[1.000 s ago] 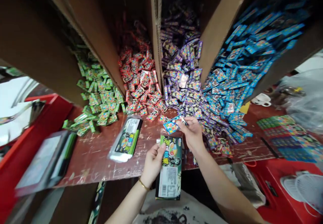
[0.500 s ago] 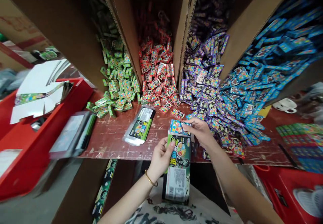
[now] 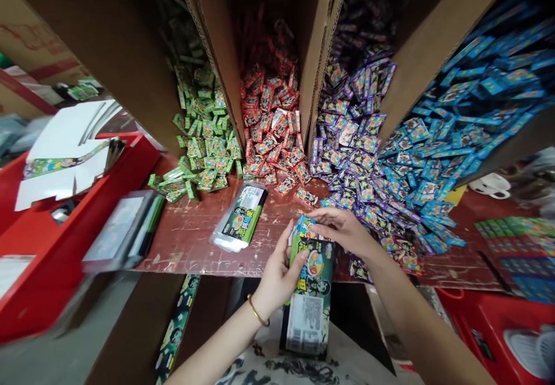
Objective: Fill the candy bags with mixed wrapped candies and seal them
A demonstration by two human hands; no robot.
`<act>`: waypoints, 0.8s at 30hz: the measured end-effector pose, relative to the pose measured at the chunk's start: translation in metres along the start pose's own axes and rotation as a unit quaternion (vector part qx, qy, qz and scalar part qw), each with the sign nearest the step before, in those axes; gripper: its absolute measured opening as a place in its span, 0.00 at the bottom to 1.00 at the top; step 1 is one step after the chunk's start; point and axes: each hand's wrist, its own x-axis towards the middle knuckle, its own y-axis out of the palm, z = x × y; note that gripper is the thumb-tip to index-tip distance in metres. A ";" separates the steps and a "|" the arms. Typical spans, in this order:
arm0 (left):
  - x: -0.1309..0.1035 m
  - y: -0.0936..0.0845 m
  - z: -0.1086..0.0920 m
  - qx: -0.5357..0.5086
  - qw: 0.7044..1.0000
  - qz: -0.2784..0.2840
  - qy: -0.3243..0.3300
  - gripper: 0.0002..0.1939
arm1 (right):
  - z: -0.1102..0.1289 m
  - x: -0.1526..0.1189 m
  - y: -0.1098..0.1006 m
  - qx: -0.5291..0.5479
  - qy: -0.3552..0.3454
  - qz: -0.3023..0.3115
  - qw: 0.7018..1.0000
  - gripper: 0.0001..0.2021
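Note:
My left hand (image 3: 280,272) is closed on the upper left side of a black and green candy package (image 3: 306,318) with a white barcode label, upright in front of my body. My right hand (image 3: 344,232) has its fingers bent over the package's top end. There it grips a small blue candy packet (image 3: 306,224), partly hidden by the fingers and pressed against the top. Just beyond my hands a few red candy packets (image 3: 306,196) lie on the table. A similar black and green package (image 3: 245,217) in clear plastic lies left of them.
Cardboard dividers (image 3: 212,55) separate heaps of green packets (image 3: 208,154), red packets (image 3: 273,136), purple packets (image 3: 347,154) and blue packets (image 3: 429,159) on the dark red table (image 3: 186,240). Red bins (image 3: 125,171) stand left and lower right. Packed clear cases (image 3: 119,229) lie at the left edge.
My left hand has moved up the package to near its top. My right fingers have come down over the blue packet, which now sits lower and is more covered.

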 end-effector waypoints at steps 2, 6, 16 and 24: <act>0.000 0.002 -0.002 -0.005 1.000 0.002 -0.012 0.37 | 0.011 0.007 -0.008 -0.040 -0.005 0.023 0.999 0.13; 0.001 0.004 -0.002 -0.015 1.000 0.000 -0.014 0.38 | 0.025 0.017 -0.016 -0.083 -0.043 0.038 0.995 0.13; -0.001 -0.006 0.003 0.021 1.000 -0.012 0.018 0.29 | -0.004 -0.011 0.008 -0.015 -0.041 0.053 0.998 0.07; 0.003 -0.008 0.006 0.089 0.996 -0.016 0.009 0.17 | -0.028 -0.059 0.050 0.083 -0.029 -0.226 0.970 0.21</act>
